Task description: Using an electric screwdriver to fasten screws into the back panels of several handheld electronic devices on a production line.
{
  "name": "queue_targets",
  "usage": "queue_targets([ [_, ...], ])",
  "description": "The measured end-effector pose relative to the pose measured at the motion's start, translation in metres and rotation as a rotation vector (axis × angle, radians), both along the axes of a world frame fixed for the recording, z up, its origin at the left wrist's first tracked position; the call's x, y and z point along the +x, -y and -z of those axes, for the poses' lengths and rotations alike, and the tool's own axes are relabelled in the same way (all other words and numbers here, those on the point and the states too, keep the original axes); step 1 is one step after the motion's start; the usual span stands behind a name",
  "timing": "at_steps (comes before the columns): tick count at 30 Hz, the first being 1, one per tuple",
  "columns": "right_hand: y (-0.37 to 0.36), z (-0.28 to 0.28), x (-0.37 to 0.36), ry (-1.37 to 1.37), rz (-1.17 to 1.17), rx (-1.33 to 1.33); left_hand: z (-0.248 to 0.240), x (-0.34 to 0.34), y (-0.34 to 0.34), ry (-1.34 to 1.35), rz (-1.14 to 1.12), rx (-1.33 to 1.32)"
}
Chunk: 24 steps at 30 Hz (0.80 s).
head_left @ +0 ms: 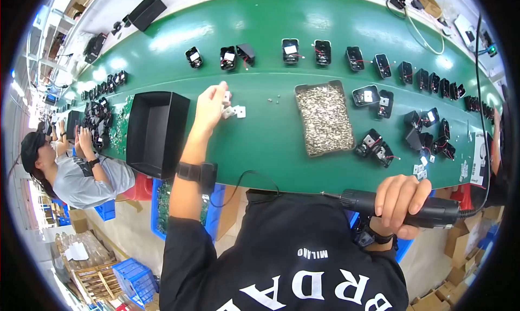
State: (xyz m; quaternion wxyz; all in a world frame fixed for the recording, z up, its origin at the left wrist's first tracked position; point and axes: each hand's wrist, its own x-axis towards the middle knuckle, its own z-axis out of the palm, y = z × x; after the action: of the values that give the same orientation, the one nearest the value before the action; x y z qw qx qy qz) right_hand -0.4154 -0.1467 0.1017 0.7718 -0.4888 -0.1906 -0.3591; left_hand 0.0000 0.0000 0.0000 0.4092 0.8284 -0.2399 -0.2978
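Left fingers (223,86) at white pieces (241,111), between bin (178,113) and tray (299,90)

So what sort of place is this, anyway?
Most likely an assembly workshop: the right hand holds a corded power screwdriver, a tray is heaped with small metal parts, and black casings line the green bench.

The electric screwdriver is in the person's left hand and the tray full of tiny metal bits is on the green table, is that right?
Almost! The head view shows the electric screwdriver in the person's right hand, not the left hand. The tray full of tiny metal bits is on the green table.
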Motion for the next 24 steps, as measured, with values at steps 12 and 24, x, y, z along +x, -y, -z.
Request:
queue_targets([
  [12,0.014,-0.013,0.01,-0.054,-0.114,-0.236,-0.005,-0.009,0.005,-0.242,0.093,-0.458],
  [24,0.02,-0.037,0.033,-0.059,-0.07,-0.121,-0.056,-0.051,-0.022,-0.562,-0.093,-0.696],
])
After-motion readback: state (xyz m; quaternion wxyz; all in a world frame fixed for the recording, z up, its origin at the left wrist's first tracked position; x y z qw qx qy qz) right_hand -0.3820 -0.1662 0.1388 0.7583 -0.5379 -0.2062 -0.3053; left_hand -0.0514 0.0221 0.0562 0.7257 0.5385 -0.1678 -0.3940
